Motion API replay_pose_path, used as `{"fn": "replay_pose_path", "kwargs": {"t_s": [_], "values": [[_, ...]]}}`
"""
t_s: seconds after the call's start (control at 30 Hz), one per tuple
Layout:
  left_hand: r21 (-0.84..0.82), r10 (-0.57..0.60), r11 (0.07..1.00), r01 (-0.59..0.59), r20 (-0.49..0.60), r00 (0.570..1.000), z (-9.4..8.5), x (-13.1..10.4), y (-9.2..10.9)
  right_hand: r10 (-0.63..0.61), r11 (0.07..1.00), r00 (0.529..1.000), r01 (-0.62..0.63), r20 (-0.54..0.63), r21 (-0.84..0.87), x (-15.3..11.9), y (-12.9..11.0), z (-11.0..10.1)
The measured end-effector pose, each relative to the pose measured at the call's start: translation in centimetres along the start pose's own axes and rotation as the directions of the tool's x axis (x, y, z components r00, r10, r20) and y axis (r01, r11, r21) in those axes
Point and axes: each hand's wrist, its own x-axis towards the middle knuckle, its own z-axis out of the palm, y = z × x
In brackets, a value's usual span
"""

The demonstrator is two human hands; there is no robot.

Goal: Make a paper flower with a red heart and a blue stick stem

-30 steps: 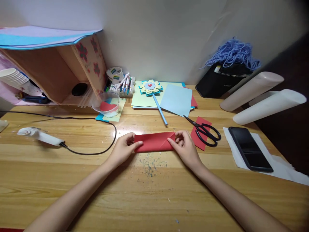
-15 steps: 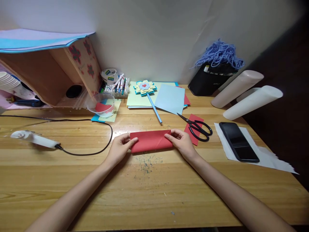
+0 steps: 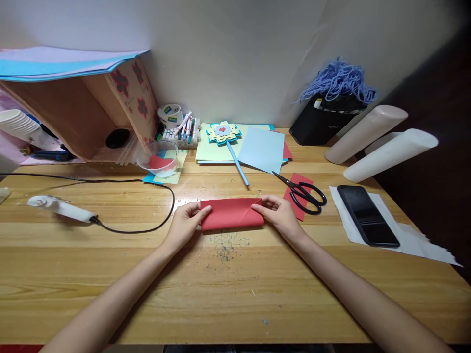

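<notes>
Between my two hands is a folded sheet of red paper [image 3: 231,214], a slanting crease showing near its right end. My left hand [image 3: 187,223] pinches the left end, thumb in front and fingers behind. At the other end my right hand [image 3: 277,215] grips the upper right corner the same way. The fingers behind the paper are partly hidden. Just right of my right hand, black-handled scissors [image 3: 303,193] lie across a red paper strip [image 3: 300,181]. Beyond the paper, a layered paper flower [image 3: 222,132] with a blue stem rests on coloured sheets [image 3: 209,156].
A white glue gun [image 3: 66,210] with a black cord lies left. Behind it stand a decorated box [image 3: 138,108], a plastic bowl [image 3: 158,159] and markers [image 3: 184,130]. On the right are a phone [image 3: 368,215], white rolls [image 3: 392,154] and a black holder [image 3: 316,122] topped with blue yarn.
The whole view has shifted slightly, so everything sits a little further right. Both hands keep the same hold on the red paper.
</notes>
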Motion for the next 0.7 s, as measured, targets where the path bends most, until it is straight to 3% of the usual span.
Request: {"fn": "replay_pose_path", "kwargs": {"t_s": [0.2, 0.4, 0.57, 0.7], "values": [[-0.046, -0.082, 0.995, 0.083, 0.024, 0.996, 0.0, 0.1, -0.2, 0.020, 1.000, 0.999, -0.020, -0.032, 0.008, 0.1, -0.2, 0.0], [-0.004, -0.065, 0.998, 0.065, 0.011, 0.998, -0.1, 0.1, -0.3, 0.068, 0.997, 0.995, -0.065, -0.077, 0.043, 0.1, -0.2, 0.1], [0.043, -0.082, 0.996, 0.074, 0.225, 0.971, -1.2, 0.4, 1.2, 0.069, 0.997, 0.994, -0.066, -0.087, 0.032, 0.3, 0.1, -0.1], [0.345, -0.094, 0.937, -0.049, 0.385, 0.918, -2.4, 1.7, 3.9, 0.074, 0.997, 0.996, -0.073, -0.053, 0.027, 0.3, 0.1, -0.1]]}}
